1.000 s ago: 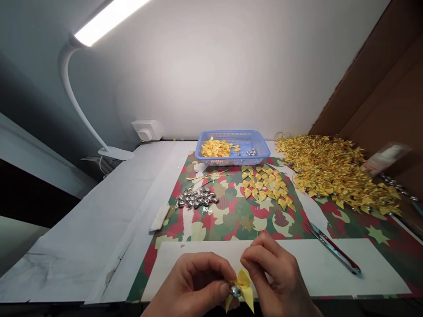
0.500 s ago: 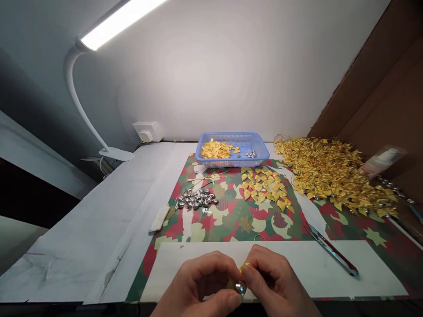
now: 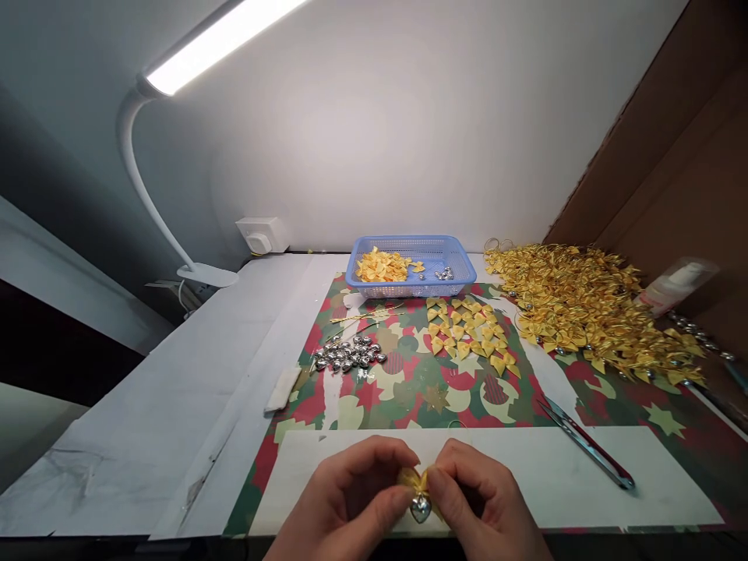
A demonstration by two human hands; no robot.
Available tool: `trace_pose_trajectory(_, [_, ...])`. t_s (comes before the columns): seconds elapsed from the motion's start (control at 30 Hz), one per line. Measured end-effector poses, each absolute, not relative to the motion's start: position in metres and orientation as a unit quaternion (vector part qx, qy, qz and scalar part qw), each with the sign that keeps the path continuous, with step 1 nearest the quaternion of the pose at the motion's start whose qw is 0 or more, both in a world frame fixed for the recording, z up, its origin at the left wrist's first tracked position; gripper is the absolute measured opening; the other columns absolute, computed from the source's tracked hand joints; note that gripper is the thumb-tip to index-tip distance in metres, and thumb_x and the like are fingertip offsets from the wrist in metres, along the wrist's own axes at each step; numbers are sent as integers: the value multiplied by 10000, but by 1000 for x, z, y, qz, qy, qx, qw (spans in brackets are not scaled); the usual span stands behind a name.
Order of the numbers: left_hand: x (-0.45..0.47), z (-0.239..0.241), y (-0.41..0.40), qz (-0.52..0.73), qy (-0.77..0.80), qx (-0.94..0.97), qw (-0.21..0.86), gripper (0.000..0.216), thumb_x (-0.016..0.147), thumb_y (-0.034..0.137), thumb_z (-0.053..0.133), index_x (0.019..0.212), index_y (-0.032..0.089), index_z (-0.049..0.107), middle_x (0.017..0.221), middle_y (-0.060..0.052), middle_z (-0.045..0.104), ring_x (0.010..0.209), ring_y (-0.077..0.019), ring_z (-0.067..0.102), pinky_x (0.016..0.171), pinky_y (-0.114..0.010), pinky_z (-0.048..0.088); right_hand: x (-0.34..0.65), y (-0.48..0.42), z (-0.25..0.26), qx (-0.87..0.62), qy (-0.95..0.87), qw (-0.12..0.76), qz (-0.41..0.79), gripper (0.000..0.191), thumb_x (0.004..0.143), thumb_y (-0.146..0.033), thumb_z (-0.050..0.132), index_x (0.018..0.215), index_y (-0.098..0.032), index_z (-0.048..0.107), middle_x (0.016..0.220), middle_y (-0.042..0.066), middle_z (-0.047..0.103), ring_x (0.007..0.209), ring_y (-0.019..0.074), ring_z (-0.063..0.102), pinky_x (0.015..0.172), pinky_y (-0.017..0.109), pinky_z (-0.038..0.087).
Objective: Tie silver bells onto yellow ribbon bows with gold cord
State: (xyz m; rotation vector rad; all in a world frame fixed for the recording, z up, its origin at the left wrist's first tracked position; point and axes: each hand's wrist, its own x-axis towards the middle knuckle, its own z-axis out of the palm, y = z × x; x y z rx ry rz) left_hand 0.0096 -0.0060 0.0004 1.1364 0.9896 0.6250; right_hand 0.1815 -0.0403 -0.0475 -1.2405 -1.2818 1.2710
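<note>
Between my two hands, low in the view, is a yellow ribbon bow with a shiny silver heart-shaped bell hanging under it. My left hand pinches one side of the bow between thumb and forefinger. Thumb and forefinger of my right hand close on the bow's other side. Both hands are over a white paper strip. Beyond them lie a cluster of silver bells at left and rows of yellow bows at right. A thin gold cord loop shows just behind my hands.
A blue basket holds bows and a few bells. Finished-looking bows with cords make a large heap at right, beside a spray bottle. Thread snips lie at right. A white pad and a lamp stand left.
My left fingers have shifted and now pinch the bow's side. More of the bow shows, and the silver bell faces me, hanging below it.
</note>
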Motion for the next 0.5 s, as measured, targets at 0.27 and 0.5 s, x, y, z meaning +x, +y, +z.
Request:
trace_pose_trajectory(0.27, [15,-10,-1,327,436,292,786,324,685,296,894,952,204,734,602,62,588,530,-65,508,552,-166,437,195,-35,-47,-430,-513,508,541,276,932,-498,583,1013,-288,743,859,21,567,705,151,498,615,263,359])
trace_pose_trajectory(0.5, [30,-15,-4,325,409,296,800,379,670,234,896,994,230,700,879,-9,700,746,-158,665,689,-249,509,187,-26,-52,-370,-490,529,586,116,861,-337,696,842,-238,754,825,2,527,700,132,485,616,252,363])
